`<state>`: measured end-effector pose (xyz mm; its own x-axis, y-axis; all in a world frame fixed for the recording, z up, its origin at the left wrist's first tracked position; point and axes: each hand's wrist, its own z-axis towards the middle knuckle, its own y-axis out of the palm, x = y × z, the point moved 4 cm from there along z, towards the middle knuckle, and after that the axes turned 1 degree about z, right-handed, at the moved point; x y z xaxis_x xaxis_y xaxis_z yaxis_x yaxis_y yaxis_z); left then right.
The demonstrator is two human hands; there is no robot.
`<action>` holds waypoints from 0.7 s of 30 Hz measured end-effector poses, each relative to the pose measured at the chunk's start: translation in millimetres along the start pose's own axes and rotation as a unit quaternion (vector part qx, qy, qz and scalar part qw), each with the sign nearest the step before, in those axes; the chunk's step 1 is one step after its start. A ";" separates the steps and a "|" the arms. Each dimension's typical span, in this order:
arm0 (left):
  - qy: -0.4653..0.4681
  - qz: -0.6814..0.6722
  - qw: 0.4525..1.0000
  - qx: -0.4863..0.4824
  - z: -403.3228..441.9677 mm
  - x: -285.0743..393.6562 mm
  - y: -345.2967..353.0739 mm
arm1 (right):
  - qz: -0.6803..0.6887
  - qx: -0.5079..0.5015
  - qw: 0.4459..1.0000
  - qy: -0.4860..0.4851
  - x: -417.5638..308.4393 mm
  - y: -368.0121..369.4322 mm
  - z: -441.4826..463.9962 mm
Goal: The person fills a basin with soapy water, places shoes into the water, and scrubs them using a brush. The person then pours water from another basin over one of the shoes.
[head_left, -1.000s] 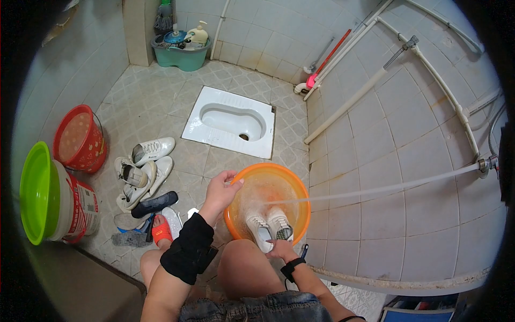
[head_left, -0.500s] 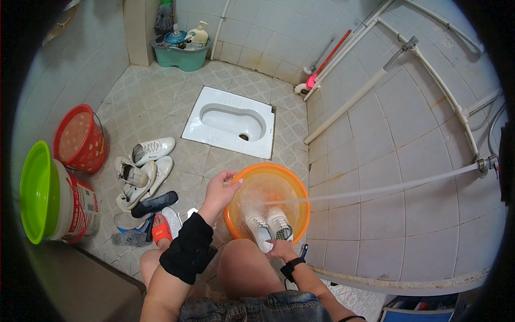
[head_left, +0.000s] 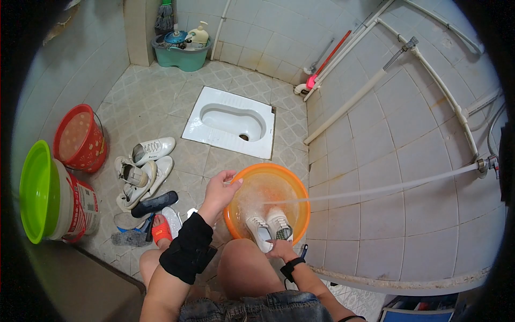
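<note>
Right hand [head_left: 282, 250] is closed on the heel ends of a pair of white shoes [head_left: 259, 229], tilted toe-first into the water in an orange basin [head_left: 306, 201] on the floor [head_left: 188, 180]. Left hand [head_left: 222, 189] is apart from it, touching the basin's left rim; cannot tell if it grips or just rests. A water jet [head_left: 386, 188] runs from the wall tap [head_left: 487, 166] and splashes near the toes. Shoes probably light dry, heavier once soaked; uppers look soft and bendy, soles likely stiffer, wet surface likely slippery, not fragile. Best hold seems the heel collars, fingers inside, thumb outside. More white shoes [head_left: 155, 150] lie left on the floor.
</note>
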<state>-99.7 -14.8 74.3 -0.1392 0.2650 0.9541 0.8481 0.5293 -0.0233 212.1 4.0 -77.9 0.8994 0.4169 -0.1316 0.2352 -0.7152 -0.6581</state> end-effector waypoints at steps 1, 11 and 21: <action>0.000 0.003 1.000 0.001 0.3 -0.4 0.0 | 0.000 0.003 1.000 -0.002 -0.4 -0.5 -0.2; 0.011 0.003 1.000 -0.003 -0.4 3.2 1.5 | -0.027 0.024 0.999 -0.008 1.4 0.4 0.8; 0.006 -0.010 1.000 -0.004 -0.4 3.0 3.1 | -0.038 0.022 0.999 -0.007 0.9 0.7 1.8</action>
<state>-97.3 -12.7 77.2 -0.1497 0.2446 0.9580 0.8490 0.5285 -0.0022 212.4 4.9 -79.8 0.8742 0.4772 -0.0899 0.2859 -0.6554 -0.6991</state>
